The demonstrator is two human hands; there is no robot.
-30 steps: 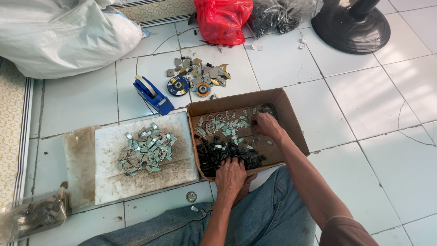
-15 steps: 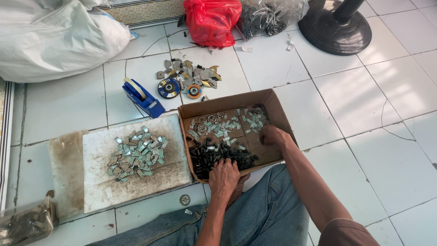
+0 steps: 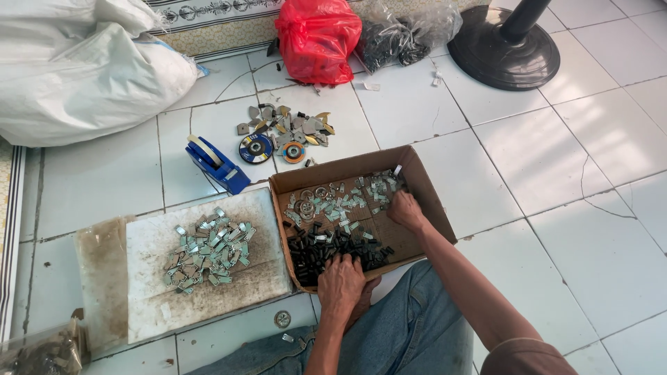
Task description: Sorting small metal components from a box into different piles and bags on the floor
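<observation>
A shallow cardboard box (image 3: 424, 187) lies on the tiled floor in front of me. It holds silver metal pieces (image 3: 344, 201) at the back and black pieces (image 3: 319, 248) at the front. My left hand (image 3: 340, 286) rests on the box's near edge, fingers down among the black pieces. My right hand (image 3: 406, 210) is inside the box at the right, fingers curled on the silver pieces. Whether either hand grips a piece is hidden.
A dirty white slab (image 3: 201, 264) with a heap of silver pieces (image 3: 208, 251) lies left of the box. Behind are a blue tape dispenser (image 3: 215, 165), scattered discs and metal scraps (image 3: 285, 132), a red bag (image 3: 318, 36), a white sack (image 3: 83, 66) and a fan base (image 3: 504, 45).
My right hand has moved a little inside the box's right part, from the back corner toward the middle. My left hand stays at the near edge. The camera has shifted.
</observation>
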